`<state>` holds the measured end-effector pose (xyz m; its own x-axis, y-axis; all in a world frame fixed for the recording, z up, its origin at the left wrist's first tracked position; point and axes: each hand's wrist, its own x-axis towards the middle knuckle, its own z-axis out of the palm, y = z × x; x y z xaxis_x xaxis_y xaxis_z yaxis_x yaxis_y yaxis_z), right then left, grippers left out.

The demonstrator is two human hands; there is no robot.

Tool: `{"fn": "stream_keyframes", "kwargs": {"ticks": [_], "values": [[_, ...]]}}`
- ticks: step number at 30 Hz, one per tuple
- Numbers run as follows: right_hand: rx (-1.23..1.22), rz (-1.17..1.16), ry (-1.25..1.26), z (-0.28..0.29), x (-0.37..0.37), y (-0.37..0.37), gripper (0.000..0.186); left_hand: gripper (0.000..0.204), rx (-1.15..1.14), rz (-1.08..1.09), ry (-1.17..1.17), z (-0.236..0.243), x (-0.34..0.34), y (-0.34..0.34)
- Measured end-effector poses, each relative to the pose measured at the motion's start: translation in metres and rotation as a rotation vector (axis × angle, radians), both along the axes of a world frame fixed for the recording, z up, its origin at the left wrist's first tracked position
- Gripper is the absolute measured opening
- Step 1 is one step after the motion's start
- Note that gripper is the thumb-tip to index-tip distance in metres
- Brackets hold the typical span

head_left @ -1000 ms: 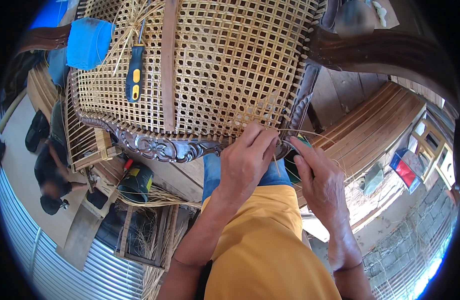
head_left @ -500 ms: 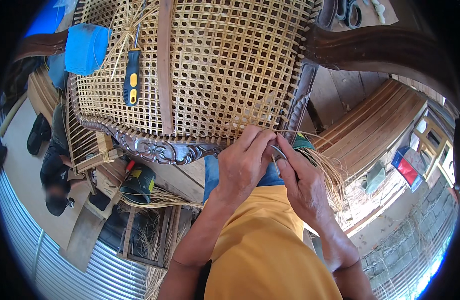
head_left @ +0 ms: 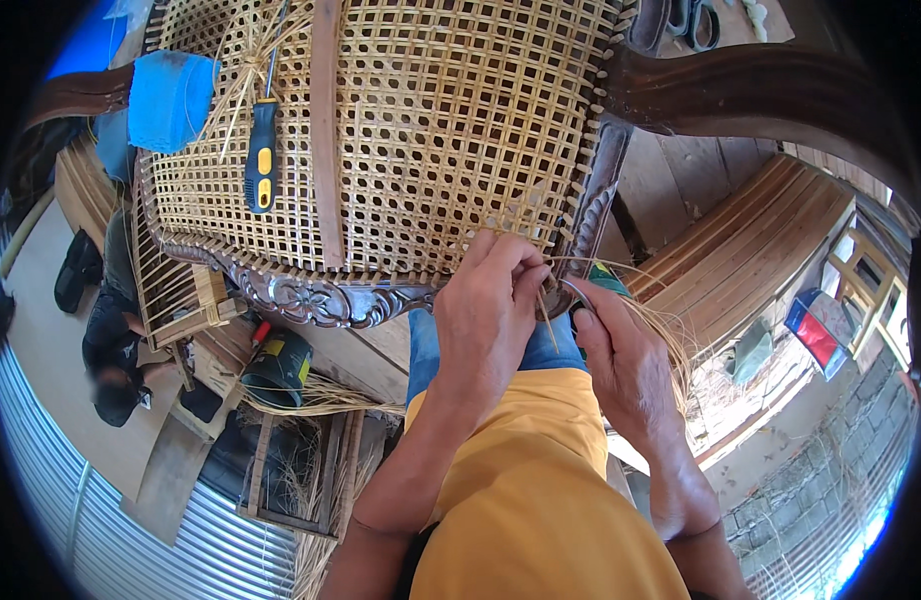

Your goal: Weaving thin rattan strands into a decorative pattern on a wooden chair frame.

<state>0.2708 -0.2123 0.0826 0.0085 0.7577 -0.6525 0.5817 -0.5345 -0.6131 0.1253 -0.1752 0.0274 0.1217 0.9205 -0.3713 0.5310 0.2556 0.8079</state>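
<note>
Spreading ahead of both hands, the cane panel (head_left: 451, 130) sits in its carved frame (head_left: 326, 301). The left hand (head_left: 486, 315) pinches at the panel's near edge, apparently on a thin strand (head_left: 550, 322) hanging below its fingertips; the right hand (head_left: 633, 360), near but apart, is curled round a metal tool (head_left: 578, 291), mostly hidden. Good work here probably means holding the strand taut and flat, and keeping the tool's tip clear of neighbouring cane.

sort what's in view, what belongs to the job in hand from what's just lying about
Likely in the job:
cane panel, carved frame
strand in left hand
metal tool in right hand

Apparently lying about:
scissors
planks
bucket
screwdriver on panel, unheld, possibly for the job
</note>
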Motion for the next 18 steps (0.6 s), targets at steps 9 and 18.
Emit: {"fn": "stream_keyframes", "kwargs": {"ticks": [9,18], "values": [[0.016,-0.038,0.081,-0.001,-0.002,0.009,0.034,0.011,-0.048,0.048,0.009,0.005,0.003,0.006],[0.092,-0.080,0.032,-0.003,0.002,-0.004,0.035,0.015,-0.130,0.002,0.219,0.011,0.010,0.014]]}}
